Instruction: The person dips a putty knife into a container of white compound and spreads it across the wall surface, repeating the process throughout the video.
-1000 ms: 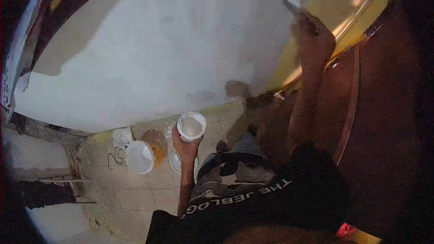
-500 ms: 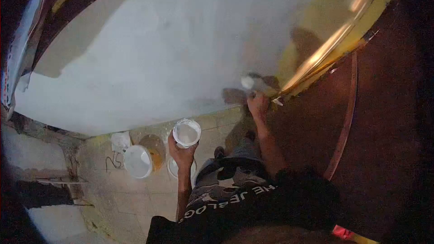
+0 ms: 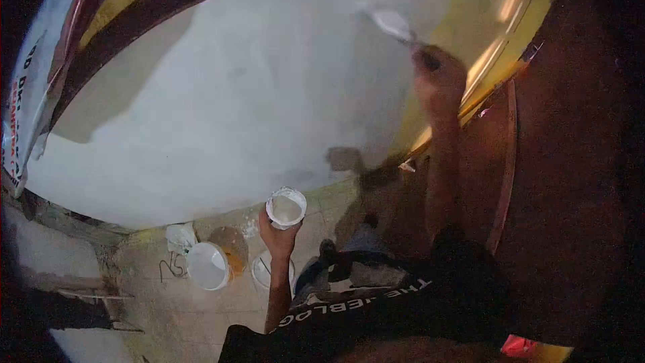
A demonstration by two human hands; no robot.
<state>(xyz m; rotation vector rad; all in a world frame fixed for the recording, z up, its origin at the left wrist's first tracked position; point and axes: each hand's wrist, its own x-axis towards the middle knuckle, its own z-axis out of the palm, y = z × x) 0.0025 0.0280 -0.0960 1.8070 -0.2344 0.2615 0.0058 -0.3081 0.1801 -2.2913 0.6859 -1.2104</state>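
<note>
My left hand (image 3: 279, 236) is wrapped round a white tub (image 3: 287, 208) with pale, creamy material inside and smears on its rim. Raised against the upper right of the white wall (image 3: 235, 94), my right hand (image 3: 440, 81) grips a brush-like tool (image 3: 393, 23) with a whitish head, slightly blurred. The tool's head lies at the wall's surface; whether it touches cannot be made out. Around the tool the wall is whitish grey, turning yellow to its right.
On the tiled floor (image 3: 195, 319) stand a white bucket (image 3: 208, 266) and another white container (image 3: 263, 270), with a white bag (image 3: 180, 236) behind. A printed sheet (image 3: 30, 101) hangs at left. A brown surface (image 3: 564, 195) fills the right.
My right hand has swung down to the wall's lower part and back up with the tool. My left hand still holds the tub. The view has tilted slightly upward.
</note>
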